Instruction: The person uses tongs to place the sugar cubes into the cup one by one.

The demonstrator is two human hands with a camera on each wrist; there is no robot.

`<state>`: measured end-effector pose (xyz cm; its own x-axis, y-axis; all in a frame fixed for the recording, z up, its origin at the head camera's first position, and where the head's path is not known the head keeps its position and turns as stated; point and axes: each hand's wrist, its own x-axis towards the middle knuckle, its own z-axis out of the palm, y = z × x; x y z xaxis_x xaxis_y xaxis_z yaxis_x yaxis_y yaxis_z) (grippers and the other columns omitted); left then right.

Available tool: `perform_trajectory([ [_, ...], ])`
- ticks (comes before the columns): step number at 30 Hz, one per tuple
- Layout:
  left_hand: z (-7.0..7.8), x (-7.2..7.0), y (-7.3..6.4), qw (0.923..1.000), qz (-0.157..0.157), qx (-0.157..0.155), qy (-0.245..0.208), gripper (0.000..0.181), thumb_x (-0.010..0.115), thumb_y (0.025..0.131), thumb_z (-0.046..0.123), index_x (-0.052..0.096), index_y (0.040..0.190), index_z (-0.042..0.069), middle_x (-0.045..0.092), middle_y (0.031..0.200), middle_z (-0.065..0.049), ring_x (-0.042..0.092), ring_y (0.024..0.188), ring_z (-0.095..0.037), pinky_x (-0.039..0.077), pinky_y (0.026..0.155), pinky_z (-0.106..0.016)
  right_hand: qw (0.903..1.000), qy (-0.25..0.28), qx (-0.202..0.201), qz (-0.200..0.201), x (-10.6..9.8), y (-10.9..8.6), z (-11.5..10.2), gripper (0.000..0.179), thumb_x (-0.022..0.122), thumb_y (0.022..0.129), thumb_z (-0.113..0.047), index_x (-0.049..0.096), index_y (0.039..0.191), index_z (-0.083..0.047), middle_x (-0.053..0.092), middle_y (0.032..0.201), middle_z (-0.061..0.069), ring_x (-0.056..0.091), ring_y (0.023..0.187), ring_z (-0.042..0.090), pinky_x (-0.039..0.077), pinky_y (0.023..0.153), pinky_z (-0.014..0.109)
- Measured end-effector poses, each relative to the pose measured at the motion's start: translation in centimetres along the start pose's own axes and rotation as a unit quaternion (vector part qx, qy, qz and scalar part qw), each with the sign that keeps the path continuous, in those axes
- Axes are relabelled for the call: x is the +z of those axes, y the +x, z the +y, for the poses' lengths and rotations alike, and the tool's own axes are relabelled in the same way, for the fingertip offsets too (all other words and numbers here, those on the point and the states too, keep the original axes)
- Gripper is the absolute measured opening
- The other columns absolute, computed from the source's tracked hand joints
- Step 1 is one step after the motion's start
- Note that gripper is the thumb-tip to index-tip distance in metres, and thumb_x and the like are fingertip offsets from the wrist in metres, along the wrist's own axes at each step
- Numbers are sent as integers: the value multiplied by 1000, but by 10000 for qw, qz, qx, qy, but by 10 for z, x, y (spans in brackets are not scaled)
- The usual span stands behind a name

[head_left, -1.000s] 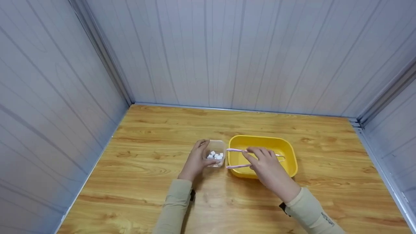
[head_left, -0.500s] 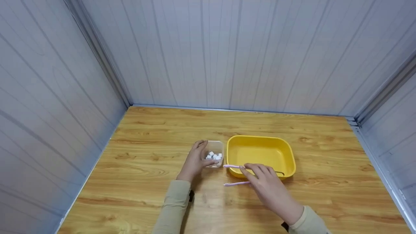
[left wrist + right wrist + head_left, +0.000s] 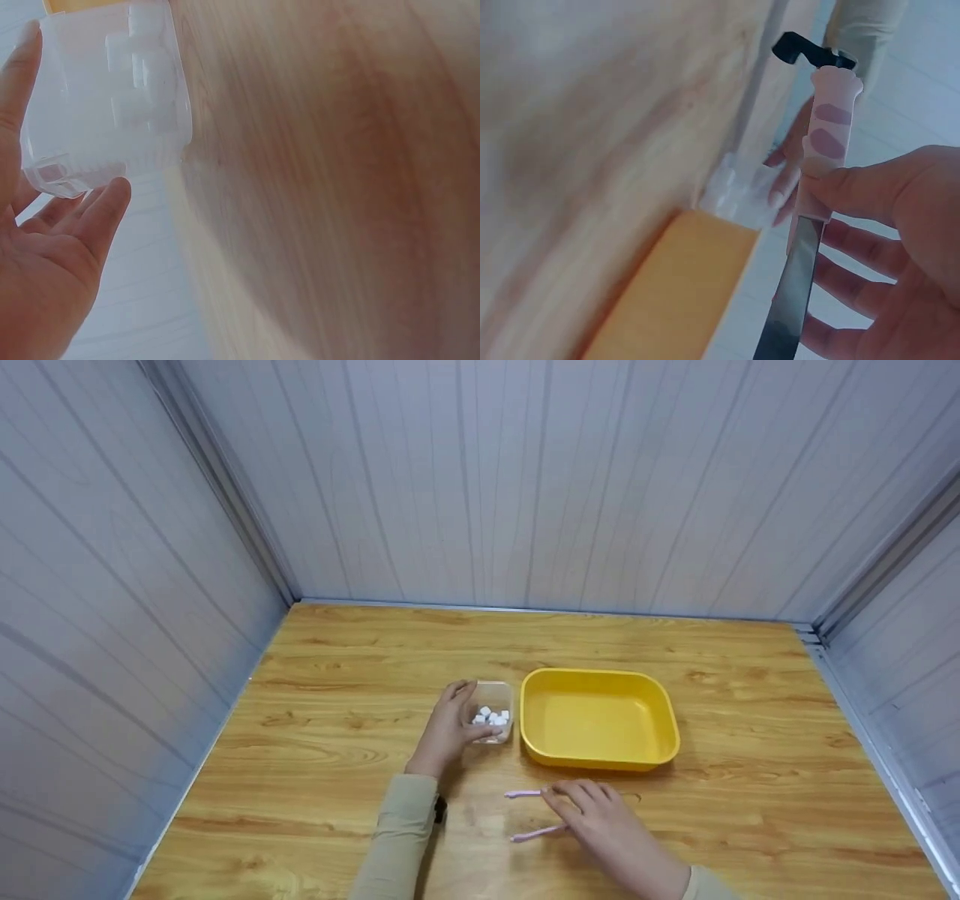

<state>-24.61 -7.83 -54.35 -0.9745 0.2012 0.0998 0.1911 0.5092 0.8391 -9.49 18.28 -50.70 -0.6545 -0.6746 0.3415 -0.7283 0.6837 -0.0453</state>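
Note:
My left hand (image 3: pixel 441 735) holds a small clear plastic box (image 3: pixel 75 97) by its left side, thumb at the near side and fingers at the far side. Several white cubes (image 3: pixel 491 718) lie in the box. In front of the yellow tub (image 3: pixel 600 760), my right hand (image 3: pixel 611 834) grips tongs (image 3: pixel 791 289) with metal arms and pink tips. The tongs lie sideways in the head view, their two tips spread apart and pointing left, with nothing between them. Fingers hide the middle of the tongs. In the right wrist view, my thumb presses on one pink end.
The yellow tub stands just right of the clear box on a wood-grain table (image 3: pixel 360 660). Pale panel walls (image 3: pixel 495 495) enclose the table at the back and both sides.
My right hand has drawn the tongs from over the yellow tub toward the table's near side, uncovering the tub's inside. My left hand stays on the box.

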Motion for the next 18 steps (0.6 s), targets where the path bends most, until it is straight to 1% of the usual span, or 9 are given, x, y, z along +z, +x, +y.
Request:
perform_trajectory([
  [2, 0, 0, 0, 10000, -19, -68, -30, 94, 86, 69, 32, 39, 145, 4, 32, 149, -12, 32, 136, -26, 27, 111, -35, 9997, 126, 66, -211, 4, -3, 2, 57, 76, 77, -14, 58, 131, -10, 55, 123, 6, 54, 107, 25, 51, 83, 46],
  [4, 0, 0, 0, 10000, -40, -57, -48, 94, 85, 69, 31, 39, 145, 3, 32, 149, -12, 32, 136, -26, 28, 111, -35, 9982, 271, 218, -486, 9, -6, 5, 56, 74, 80, -14, 56, 133, -10, 55, 125, 7, 53, 109, 26, 50, 86, 48],
  [7, 0, 0, 0, 9999, -39, -19, -92, 93, 85, 69, 30, 39, 145, 2, 31, 150, -14, 32, 136, -28, 28, 111, -36, 9930, 503, 545, -923, 15, -8, 12, 55, 72, 84, -14, 54, 136, -11, 53, 126, 8, 51, 111, 26, 49, 88, 49],
  [10, -1, 0, -1, 9999, -27, 96, -51, 92, 85, 70, 29, 39, 144, 0, 33, 148, -15, 32, 135, -28, 29, 111, -37, 9877, 552, 766, -1244, 21, -9, 19, 54, 70, 85, -16, 53, 137, -12, 52, 126, 8, 50, 111, 26, 49, 88, 50],
  [15, -2, 0, -1, 9997, 18, 240, 29, 91, 85, 70, 28, 40, 144, -1, 35, 146, -17, 33, 134, -29, 31, 110, -37, 9832, 519, 881, -1510, 28, -8, 24, 54, 70, 86, -16, 53, 138, -13, 50, 124, 9, 50, 109, 26, 49, 87, 51],
  [18, -2, -1, -1, 9998, 7, 184, 35, 92, 85, 70, 29, 39, 144, 0, 34, 147, -17, 32, 135, -28, 29, 110, -37, 9820, 536, 949, -1545, 31, -7, 25, 56, 70, 85, -12, 52, 139, -14, 50, 124, 9, 49, 109, 26, 49, 86, 51],
])
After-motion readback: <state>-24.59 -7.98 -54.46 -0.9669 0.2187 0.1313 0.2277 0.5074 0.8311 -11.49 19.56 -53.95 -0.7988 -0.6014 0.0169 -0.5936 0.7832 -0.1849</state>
